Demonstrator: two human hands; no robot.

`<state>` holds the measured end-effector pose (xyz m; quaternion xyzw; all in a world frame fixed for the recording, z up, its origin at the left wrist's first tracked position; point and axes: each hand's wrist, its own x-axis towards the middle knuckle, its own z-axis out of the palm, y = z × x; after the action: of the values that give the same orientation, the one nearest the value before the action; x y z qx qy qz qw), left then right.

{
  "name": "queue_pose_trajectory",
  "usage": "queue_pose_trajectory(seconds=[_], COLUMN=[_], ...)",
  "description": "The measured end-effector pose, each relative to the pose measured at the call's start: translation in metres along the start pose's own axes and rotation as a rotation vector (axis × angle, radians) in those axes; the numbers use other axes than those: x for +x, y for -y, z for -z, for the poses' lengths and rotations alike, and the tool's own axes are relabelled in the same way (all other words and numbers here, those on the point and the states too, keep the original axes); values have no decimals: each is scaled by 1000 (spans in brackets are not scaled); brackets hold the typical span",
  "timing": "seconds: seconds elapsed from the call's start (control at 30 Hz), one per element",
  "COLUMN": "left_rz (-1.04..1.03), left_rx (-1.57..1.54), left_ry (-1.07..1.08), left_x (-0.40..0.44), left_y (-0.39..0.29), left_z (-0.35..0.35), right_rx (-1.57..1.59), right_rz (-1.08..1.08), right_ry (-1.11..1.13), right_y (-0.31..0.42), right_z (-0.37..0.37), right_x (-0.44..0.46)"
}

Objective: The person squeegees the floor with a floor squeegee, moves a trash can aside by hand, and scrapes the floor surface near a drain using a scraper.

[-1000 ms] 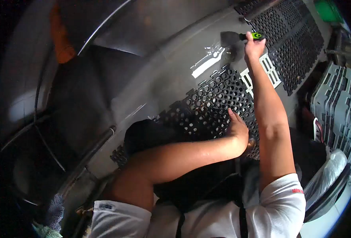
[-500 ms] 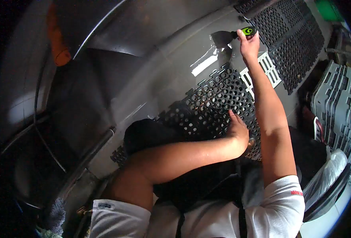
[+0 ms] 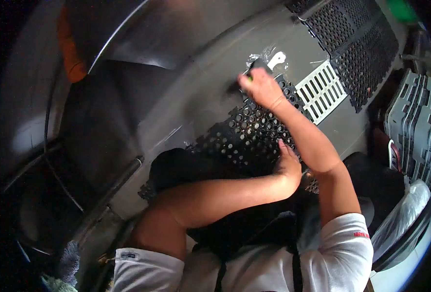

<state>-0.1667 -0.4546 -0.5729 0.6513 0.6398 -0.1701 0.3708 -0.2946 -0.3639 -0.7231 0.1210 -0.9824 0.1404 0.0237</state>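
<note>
My right hand point(image 3: 263, 88) is closed round the handle of a scraper, mostly hidden by the fingers. The scraper's dark wide blade point(image 3: 260, 65) is down at the grey floor point(image 3: 215, 82), beside a wet, shiny spot and a bright white patch point(image 3: 276, 60) that looks like glare. Below that hand lies a black rubber mat point(image 3: 254, 124) full of round holes. My left hand point(image 3: 289, 170) rests low over the mat's near edge, fingers stretched out, holding nothing that I can see.
A white slotted drain grate point(image 3: 321, 91) sits in the floor to the right. Beyond it lie more black mats point(image 3: 359, 53). Grey plastic panels point(image 3: 415, 126) are stacked at the right, near a clear plastic bag point(image 3: 410, 204). Dark metal equipment point(image 3: 113, 97) stands along the left.
My right hand has swept the scraper left and towards me, from near the far mats to just above the near mat. The grate is now uncovered. My left hand has barely shifted.
</note>
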Motion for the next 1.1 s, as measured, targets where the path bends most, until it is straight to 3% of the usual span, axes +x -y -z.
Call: queue_pose_trajectory(seconds=[0.03, 0.07, 0.1, 0.2, 0.3, 0.47, 0.57, 0.6, 0.73, 0.83, 1.0, 1.1], left_rz=[6, 10, 18, -25, -37, -36, 11, 19, 4, -38, 12, -15], left_rx=[-10, -15, -12, -12, 11, -33, -12, -16, -85, -28, -30, -24], left_ry=[22, 40, 55, 44, 16, -33, -46, -44, -7, 80, 25, 30], left_x=[1, 1, 1, -6, -7, 0, 3, 2, 4, 4, 8, 5], left_y=[-2, -2, -2, 4, 3, 6, 5, 4, 6, 4, 3, 3], left_z=[-5, -9, -13, -4, -2, -3, -7, -8, -8, -5, -16, -6], right_rx=[-15, 44, 65, 57, -65, 123, 51, -9, 124, -26, 46, 7], right_rz=[-118, -136, -65, 173, -217, 89, -273, -290, -6, -348, -140, -475], right_ry=[-34, -230, -228, 16, -238, -77, -214, -330, -69, -311, -138, -396], right_y=[-9, -12, -9, 18, -27, 18, -16, -21, 18, -24, -9, -34], right_z=[3, 0, -6, -7, -11, -7, -10, -12, -11, -6, -8, 0], right_x=[4, 5, 5, -1, 6, -3, 0, 3, -8, -2, -18, -12])
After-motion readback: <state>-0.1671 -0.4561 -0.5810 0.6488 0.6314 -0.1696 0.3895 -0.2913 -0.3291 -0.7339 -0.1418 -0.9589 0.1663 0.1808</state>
